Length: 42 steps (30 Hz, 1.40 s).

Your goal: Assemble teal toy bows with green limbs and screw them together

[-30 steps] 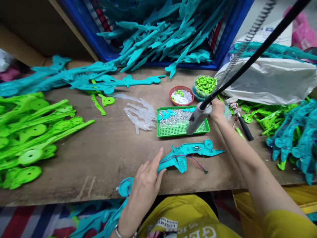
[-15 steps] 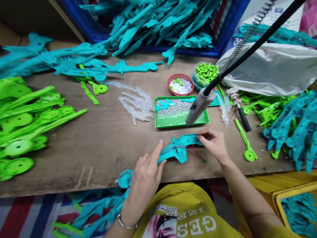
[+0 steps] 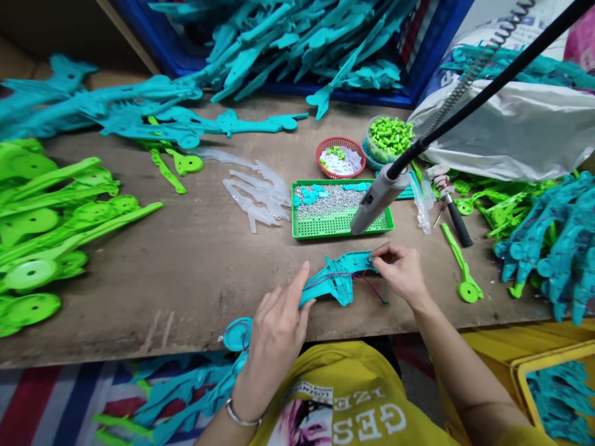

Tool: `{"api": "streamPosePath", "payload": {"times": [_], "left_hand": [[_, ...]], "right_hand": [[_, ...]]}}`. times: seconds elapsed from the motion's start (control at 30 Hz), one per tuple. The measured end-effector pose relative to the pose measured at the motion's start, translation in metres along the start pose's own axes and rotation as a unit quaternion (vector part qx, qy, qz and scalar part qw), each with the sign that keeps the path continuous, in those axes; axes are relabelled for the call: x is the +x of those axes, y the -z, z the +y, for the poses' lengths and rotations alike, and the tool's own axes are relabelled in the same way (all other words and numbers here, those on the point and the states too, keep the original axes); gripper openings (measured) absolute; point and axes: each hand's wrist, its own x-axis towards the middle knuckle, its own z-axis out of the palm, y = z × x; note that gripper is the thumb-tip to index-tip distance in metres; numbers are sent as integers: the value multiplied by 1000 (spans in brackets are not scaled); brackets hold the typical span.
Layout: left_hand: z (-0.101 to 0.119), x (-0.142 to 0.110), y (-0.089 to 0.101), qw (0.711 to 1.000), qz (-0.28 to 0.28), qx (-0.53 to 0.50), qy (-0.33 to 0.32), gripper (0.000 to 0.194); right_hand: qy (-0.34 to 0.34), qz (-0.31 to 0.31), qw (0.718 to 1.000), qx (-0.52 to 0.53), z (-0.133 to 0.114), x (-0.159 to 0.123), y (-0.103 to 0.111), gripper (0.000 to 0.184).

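A long turquoise plastic shell half (image 3: 338, 286) lies at a slant near the table's front edge, with thin red and dark wires along it. My left hand (image 3: 279, 316) grips its near left part, the round end sticking out beyond my wrist. At the other end, my right hand (image 3: 398, 269) pinches with thumb and forefinger at the shell's tip; whether a small part sits between those fingers is hidden. A loose wire end hangs beside the shell. Just above stands a green tray (image 3: 341, 234) of small screws and turquoise pieces, with a hanging electric screwdriver (image 3: 377, 199) over it.
Clear plastic strips (image 3: 258, 198) lie left of the tray. Behind it are a red basket (image 3: 341, 158) and a tub of green pieces (image 3: 389, 137). A black-handled screwdriver (image 3: 458, 223) lies right. Green parts (image 3: 51, 235) pile up left; a blue crate (image 3: 283, 91) stands at the back.
Both hands keep their places on the turquoise shell. The dark spot seen at the right fingertips earlier now looks turquoise. The whole view has shifted very slightly.
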Motion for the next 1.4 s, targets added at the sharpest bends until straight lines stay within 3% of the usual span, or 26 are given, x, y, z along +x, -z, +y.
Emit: {"api": "streamPosePath", "payload": {"times": [0.13, 0.27, 0.4, 0.5, 0.6, 0.7, 0.77, 0.83, 0.9, 1.03, 1.27, 1.4], "left_hand": [[2, -1, 0, 1000, 7, -18, -1, 64], [5, -1, 0, 999, 10, -32, 3, 63], [4, 0, -3, 999, 21, -37, 5, 59], [-4, 1, -7, 999, 12, -49, 14, 54], [-19, 3, -12, 998, -7, -59, 24, 52], [-39, 5, -18, 999, -29, -38, 3, 56], [-51, 6, -23, 999, -33, -3, -20, 59], [-60, 7, -28, 998, -35, 28, -34, 60], [-63, 8, -31, 998, -33, 39, -43, 59], [-57, 9, -25, 997, -24, 23, -65, 53], [-45, 5, -6, 996, 27, 1, -82, 45], [-44, 2, -5, 996, 35, -19, -84, 44]], "right_hand": [[26, 3, 999, -33, -2, 0, 1, 13], [133, 47, 980, -138, -5, -8, -3, 14], [240, 98, 912, -319, -5, -28, -14, 23], [276, 85, 868, -403, -2, -41, -19, 37], [296, 37, 887, -353, 4, -39, -11, 44], [294, 10, 929, -223, 13, -16, 11, 34], [272, 49, 944, -182, 20, 12, 27, 27], [236, 91, 943, -218, 25, 47, 39, 29], [202, 81, 928, -303, 29, 84, 46, 35], [196, 57, 908, -366, 37, 140, 47, 38], [194, 52, 880, -431, 49, 160, 50, 30], [198, 86, 876, -432, 51, 162, 56, 28]]}}
